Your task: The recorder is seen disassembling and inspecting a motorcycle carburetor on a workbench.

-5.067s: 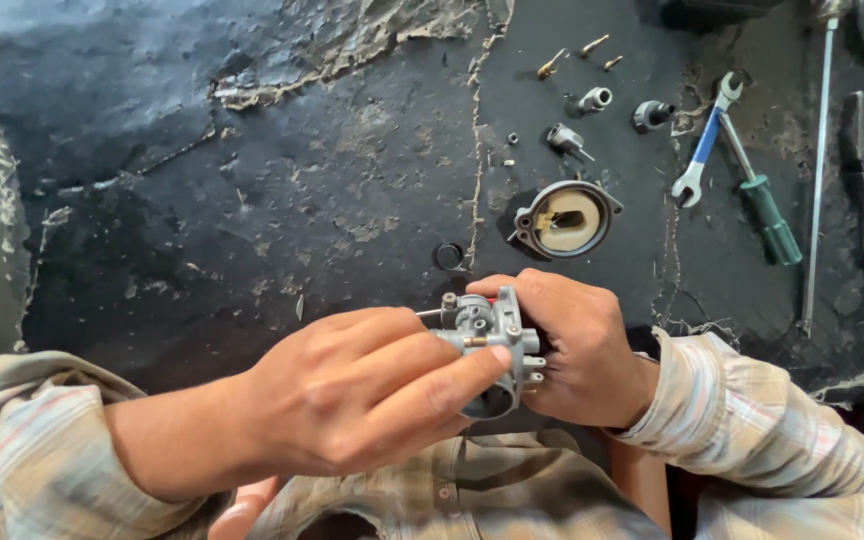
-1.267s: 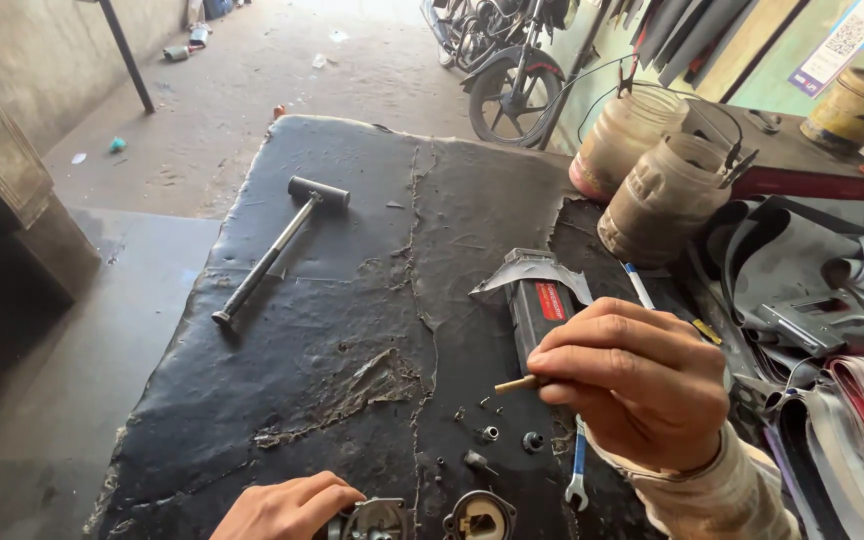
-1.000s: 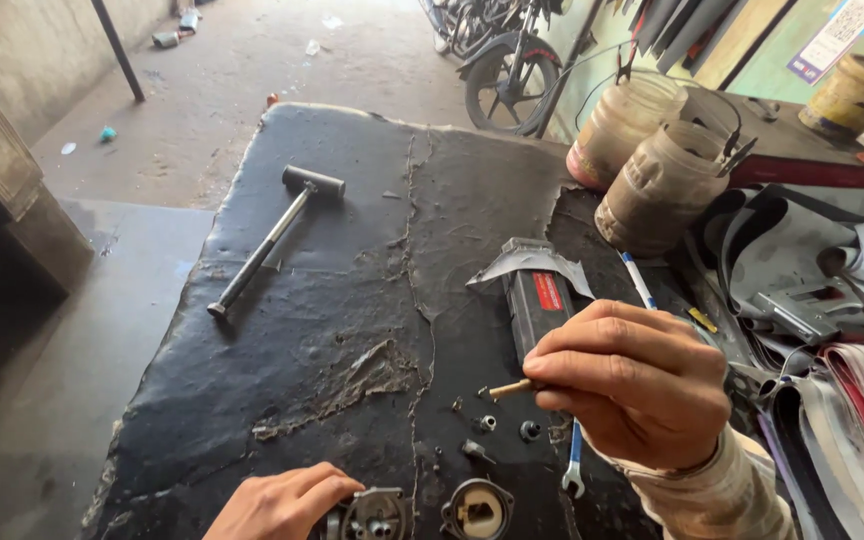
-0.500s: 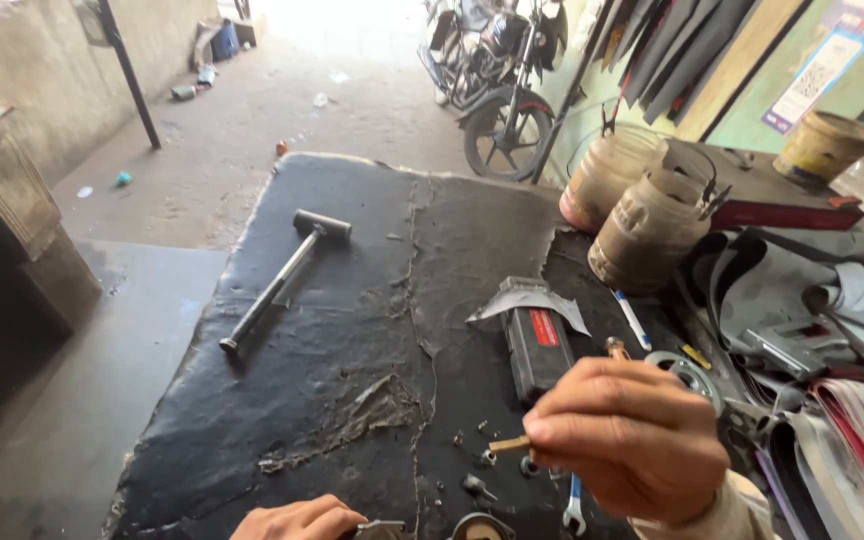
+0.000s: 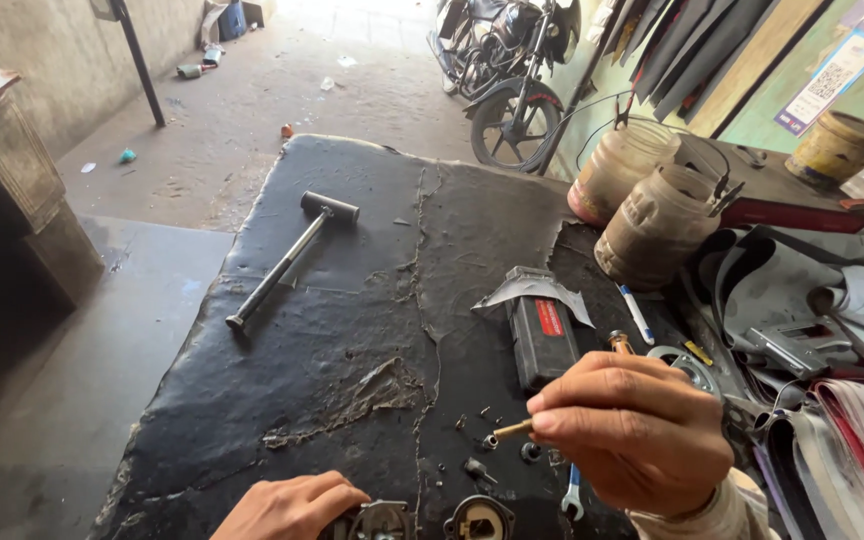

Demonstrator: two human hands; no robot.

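Right hand (image 5: 637,430), lower right: grip pinched on small brass part (image 5: 512,429), knuckles up. Left hand (image 5: 287,505), bottom edge: grip curled over round metal part (image 5: 377,520) on counter (image 5: 352,300).

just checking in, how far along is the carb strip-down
Done: small screws and a round cap already lie loose on the bench. In hand: the right hand pinches a brass jet; the left hand rests on the carb body. Left: the body sits open, nothing refitted.
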